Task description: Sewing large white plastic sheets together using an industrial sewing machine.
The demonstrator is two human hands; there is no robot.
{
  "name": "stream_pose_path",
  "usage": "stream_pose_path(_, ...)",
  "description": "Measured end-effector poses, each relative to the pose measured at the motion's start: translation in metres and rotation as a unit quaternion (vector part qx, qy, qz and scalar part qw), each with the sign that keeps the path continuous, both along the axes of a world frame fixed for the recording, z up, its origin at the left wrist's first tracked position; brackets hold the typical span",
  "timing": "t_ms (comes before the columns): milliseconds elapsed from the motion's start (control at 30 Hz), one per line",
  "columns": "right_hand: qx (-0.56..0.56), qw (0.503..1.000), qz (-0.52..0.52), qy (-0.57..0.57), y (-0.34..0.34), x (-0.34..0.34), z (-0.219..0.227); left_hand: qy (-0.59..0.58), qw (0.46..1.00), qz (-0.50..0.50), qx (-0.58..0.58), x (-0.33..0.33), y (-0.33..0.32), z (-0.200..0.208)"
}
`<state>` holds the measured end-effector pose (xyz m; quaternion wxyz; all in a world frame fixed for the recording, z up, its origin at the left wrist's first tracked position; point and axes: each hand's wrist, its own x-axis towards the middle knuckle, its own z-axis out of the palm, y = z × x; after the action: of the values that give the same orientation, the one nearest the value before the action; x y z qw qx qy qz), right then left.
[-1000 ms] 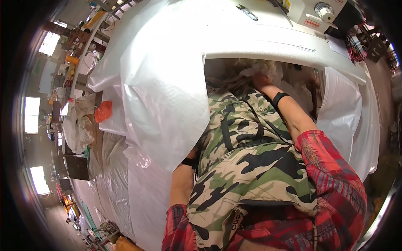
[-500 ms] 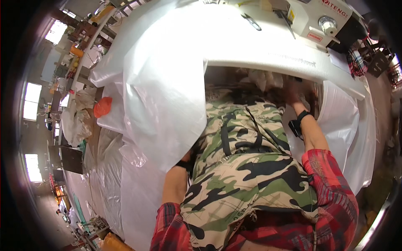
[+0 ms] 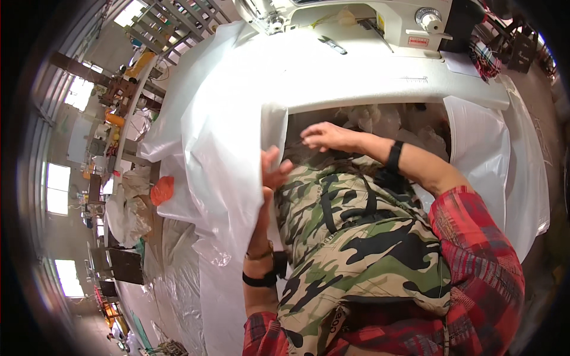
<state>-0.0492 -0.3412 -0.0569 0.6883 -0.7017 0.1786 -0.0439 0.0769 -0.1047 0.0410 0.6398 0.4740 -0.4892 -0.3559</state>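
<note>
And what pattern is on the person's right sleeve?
The right sleeve has a red and dark plaid, seen best in the head view.

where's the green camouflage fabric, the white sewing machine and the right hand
Green camouflage fabric [image 3: 369, 249], head view, broad middle
White sewing machine [image 3: 398, 18], head view, pillar
Right hand [image 3: 328, 137], head view, middle

Cannot see all of the left hand [image 3: 273, 177], partly behind the sheet [image 3: 222, 148] and blurred; nor the machine [image 3: 399, 25], cut off above; nor the cloth [image 3: 368, 249], cut off below. Cannot read the tiny scale [image 3: 414, 79].
</note>
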Motion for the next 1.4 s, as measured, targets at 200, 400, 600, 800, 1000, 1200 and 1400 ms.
stream_pose_path(200, 0.156, 0.987, -0.029, 0.015, 0.044, 0.060, 0.004, -0.138, 0.967, 0.110, -0.182, 0.014, -0.027, 0.088)
stream_pose_path(400, 0.119, 0.968, -0.206, 0.081, 0.087, 0.086, -0.020, -0.366, 0.898, 0.190, -0.150, 0.074, -0.050, 0.096)
stream_pose_path(600, 0.070, 0.961, -0.266, -0.036, 0.083, 0.087, -0.027, -0.448, 0.858, 0.247, -0.044, 0.122, -0.072, 0.049)
stream_pose_path(800, 0.185, 0.961, -0.203, -0.026, 0.070, 0.056, -0.019, -0.543, 0.786, 0.262, 0.135, 0.168, -0.072, -0.013)
stream_pose_path(1000, 0.129, 0.966, -0.082, -0.207, 0.056, -0.070, 0.080, -0.497, 0.814, 0.274, 0.125, 0.199, -0.064, -0.023)
stream_pose_path(1200, 0.118, 0.966, -0.224, -0.040, 0.016, -0.113, -0.021, -0.506, 0.806, 0.276, 0.134, 0.187, -0.069, -0.020)
stream_pose_path(1400, -0.329, 0.900, -0.286, 0.011, 0.021, -0.089, 0.069, -0.423, 0.860, 0.237, 0.160, 0.176, -0.060, -0.009)
